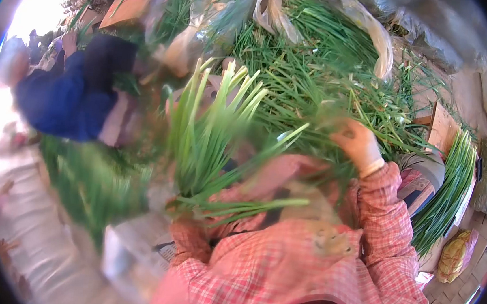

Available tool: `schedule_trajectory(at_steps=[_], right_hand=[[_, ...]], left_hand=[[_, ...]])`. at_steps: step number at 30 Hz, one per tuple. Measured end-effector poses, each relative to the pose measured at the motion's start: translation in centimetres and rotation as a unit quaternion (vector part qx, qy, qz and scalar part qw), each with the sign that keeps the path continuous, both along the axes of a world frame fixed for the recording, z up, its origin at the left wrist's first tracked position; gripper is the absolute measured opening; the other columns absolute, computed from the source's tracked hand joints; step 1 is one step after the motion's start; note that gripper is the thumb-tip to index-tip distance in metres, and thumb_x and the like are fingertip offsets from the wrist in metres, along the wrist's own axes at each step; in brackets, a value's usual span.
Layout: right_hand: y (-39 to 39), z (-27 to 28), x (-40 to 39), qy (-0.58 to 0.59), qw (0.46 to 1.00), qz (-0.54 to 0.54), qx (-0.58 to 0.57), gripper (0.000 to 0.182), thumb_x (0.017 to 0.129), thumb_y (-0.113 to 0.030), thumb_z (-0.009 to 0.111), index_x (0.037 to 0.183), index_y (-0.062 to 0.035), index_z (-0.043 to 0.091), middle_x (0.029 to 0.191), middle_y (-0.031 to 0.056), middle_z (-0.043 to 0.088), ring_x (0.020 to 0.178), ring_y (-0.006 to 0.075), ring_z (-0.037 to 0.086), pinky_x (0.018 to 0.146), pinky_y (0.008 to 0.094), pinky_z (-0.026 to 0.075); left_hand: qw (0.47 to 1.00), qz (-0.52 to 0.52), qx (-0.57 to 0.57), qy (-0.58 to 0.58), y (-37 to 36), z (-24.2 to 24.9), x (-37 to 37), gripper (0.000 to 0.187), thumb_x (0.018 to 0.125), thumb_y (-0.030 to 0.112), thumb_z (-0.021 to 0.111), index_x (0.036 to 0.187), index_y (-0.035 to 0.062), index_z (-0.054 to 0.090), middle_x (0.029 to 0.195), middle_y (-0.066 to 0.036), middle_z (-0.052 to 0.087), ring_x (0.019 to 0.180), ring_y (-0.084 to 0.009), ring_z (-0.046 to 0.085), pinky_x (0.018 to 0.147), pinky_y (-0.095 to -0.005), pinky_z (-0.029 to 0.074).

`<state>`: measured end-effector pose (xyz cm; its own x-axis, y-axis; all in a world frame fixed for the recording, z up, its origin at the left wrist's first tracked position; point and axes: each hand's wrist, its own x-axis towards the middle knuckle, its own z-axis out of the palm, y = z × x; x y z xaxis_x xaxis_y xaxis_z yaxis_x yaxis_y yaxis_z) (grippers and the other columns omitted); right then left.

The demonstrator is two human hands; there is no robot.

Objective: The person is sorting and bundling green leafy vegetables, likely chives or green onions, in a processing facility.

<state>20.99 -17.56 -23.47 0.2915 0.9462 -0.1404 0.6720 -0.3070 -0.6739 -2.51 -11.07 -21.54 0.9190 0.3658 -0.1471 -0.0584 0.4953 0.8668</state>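
Observation:
My left hand (176, 205), smeared and partly hidden, is closed around the lower part of a bunch of long flat green chives (209, 143). The bunch fans upward, and a few stalks stick out to the right. Above the large loose pile of chives (296, 81) is my right hand (360, 145), fingers curled and thumb close to them. Whatever lies between those fingertips is too blurred to make out. Both my sleeves are red checked cloth.
A person in a blue top (68, 99) bends at the left. Clear plastic bags (380, 45) surround greens at the back. A straightened chive bundle (449, 187) lies on the right, near a yellow packet (455, 255). Blurred greens (96, 179) and pale sheeting (34, 226) lie left.

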Motion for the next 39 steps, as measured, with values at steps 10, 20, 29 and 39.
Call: schedule_trajectory(at_steps=[10, 20, 29, 39], right_hand=[[4.1, -2.8, -8.8, 0.737, 0.644, -0.024, -0.207, 0.052, 0.080, -0.005, 0.059, 0.129, -0.0129, 0.043, 0.065, -0.0004, 0.053, 0.048, 0.0062, 0.044, 0.040, 0.0168, 0.033], [3.1, -2.5, -9.0, 0.625, 0.769, -0.035, -0.131, 0.017, 0.086, -0.020, 0.053, 0.085, -0.0057, 0.061, 0.068, 0.0032, 0.059, 0.048, 0.0058, 0.047, 0.042, 0.0193, 0.036], [0.5, -0.7, 2.0, 0.155, 0.984, -0.033, 0.078, 0.025, 0.077, -0.011, 0.059, 0.102, -0.0113, 0.060, 0.096, 0.0074, 0.059, 0.082, 0.0223, 0.055, 0.073, 0.0308, 0.045], [0.5, -2.6, -1.3, -0.003, 0.968, 0.236, 0.088, 0.015, 0.078, -0.013, 0.055, 0.089, -0.0077, 0.063, 0.083, 0.0142, 0.060, 0.077, 0.0329, 0.057, 0.069, 0.0397, 0.047]], left_hand=[[1.000, -0.002, 0.007, -0.002, 0.0, -0.2, -0.3, 0.023, 0.088, 0.020, 0.045, 0.103, 0.0024, 0.048, 0.101, -0.010, 0.051, 0.092, -0.0196, 0.049, 0.084, -0.0313, 0.035], [1.000, -0.011, 0.011, -0.011, 0.1, -0.4, -0.3, 0.026, 0.088, 0.018, 0.046, 0.107, 0.0009, 0.049, 0.105, -0.011, 0.053, 0.096, -0.0200, 0.050, 0.087, -0.0313, 0.036], [1.000, -0.028, -0.003, -0.008, -0.4, -0.5, 1.0, 0.028, 0.088, 0.016, 0.047, 0.110, -0.0005, 0.050, 0.109, -0.012, 0.054, 0.100, -0.0204, 0.052, 0.090, -0.0313, 0.037], [0.998, 0.011, 0.046, -0.039, 0.0, -1.3, -0.3, 0.031, 0.088, 0.015, 0.048, 0.114, -0.0020, 0.051, 0.113, -0.013, 0.056, 0.103, -0.0209, 0.053, 0.094, -0.0313, 0.038]])
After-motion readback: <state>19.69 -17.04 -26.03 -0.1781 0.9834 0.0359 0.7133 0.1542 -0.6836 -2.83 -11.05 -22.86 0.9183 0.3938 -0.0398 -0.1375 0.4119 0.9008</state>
